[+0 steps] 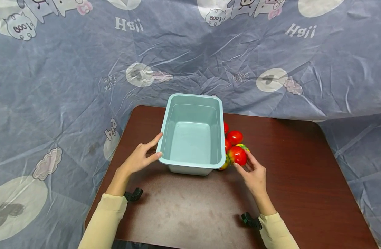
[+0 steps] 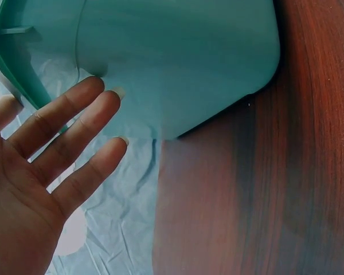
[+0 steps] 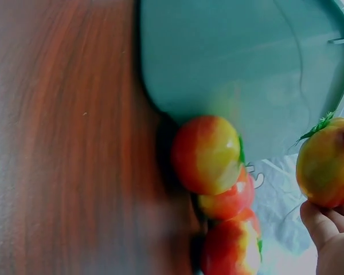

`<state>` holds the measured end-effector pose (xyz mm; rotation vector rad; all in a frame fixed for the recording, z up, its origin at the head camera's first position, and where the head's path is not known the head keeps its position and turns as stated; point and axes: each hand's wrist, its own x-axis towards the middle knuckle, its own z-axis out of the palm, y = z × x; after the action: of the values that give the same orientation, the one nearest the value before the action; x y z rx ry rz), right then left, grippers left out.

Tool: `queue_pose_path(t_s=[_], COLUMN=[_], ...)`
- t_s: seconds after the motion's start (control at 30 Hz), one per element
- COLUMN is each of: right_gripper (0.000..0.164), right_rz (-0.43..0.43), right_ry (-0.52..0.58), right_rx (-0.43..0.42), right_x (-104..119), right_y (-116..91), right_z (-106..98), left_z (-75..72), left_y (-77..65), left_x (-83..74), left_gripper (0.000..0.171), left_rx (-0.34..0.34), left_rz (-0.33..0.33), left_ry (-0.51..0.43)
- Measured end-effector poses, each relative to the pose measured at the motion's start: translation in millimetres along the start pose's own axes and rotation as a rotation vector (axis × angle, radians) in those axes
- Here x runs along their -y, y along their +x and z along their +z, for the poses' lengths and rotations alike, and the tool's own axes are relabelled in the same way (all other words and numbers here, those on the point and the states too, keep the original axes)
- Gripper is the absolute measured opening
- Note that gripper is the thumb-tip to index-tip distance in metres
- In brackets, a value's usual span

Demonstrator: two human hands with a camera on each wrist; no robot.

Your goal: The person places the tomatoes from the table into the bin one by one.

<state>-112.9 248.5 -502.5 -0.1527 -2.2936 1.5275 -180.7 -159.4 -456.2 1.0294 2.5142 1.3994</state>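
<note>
A light blue-green plastic bin point(image 1: 192, 141) stands on the table with nothing inside it. At its left side my left hand point(image 1: 136, 158) touches the rim with the thumb and a forefinger, and the other fingers point(image 2: 66, 140) extend straight beside the bin wall in the left wrist view. My right hand point(image 1: 255, 174) grips a red and yellow tomato point(image 3: 327, 166) with a green leafy top, raised near the bin's right rim. More tomatoes point(image 1: 235, 137) lie along the right side of the bin, some partly hidden behind its rim; one tomato point(image 3: 207, 154) sits close against the bin wall.
The dark brown wooden table point(image 1: 296, 180) extends well to the right of the bin. Behind it hangs a wrinkled grey-blue cloth point(image 1: 190, 45) with cartoon prints, meeting the table's back edge. Each wrist wears a black strap mount point(image 1: 133, 194).
</note>
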Motion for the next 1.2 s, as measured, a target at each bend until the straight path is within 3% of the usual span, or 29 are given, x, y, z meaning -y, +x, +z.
queue_pose_path(t_s=[0.13, 0.37, 0.83, 1.2], right_gripper=[0.065, 0.064, 0.066, 0.063], right_rz=[0.005, -0.055, -0.055, -0.064], right_ry=[0.041, 0.078, 0.087, 0.162], right_rx=[0.002, 0.016, 0.006, -0.002], right_x=[-4.6, 7.1, 17.0, 27.4], right_y=[4.0, 8.0, 11.8, 14.0], right_z=[0.0, -0.6, 0.0, 0.2], left_z=[0.3, -0.4, -0.3, 2.8], left_y=[0.4, 0.5, -0.5, -0.9], left_x=[-0.3, -1.2, -0.8, 6.2], left_gripper=[0.069, 0.069, 0.068, 0.069], left_rx=[-0.001, 0.006, 0.006, 0.002], left_rz=[-0.005, -0.020, -0.029, -0.028], left_ry=[-0.003, -0.017, 0.003, -0.004])
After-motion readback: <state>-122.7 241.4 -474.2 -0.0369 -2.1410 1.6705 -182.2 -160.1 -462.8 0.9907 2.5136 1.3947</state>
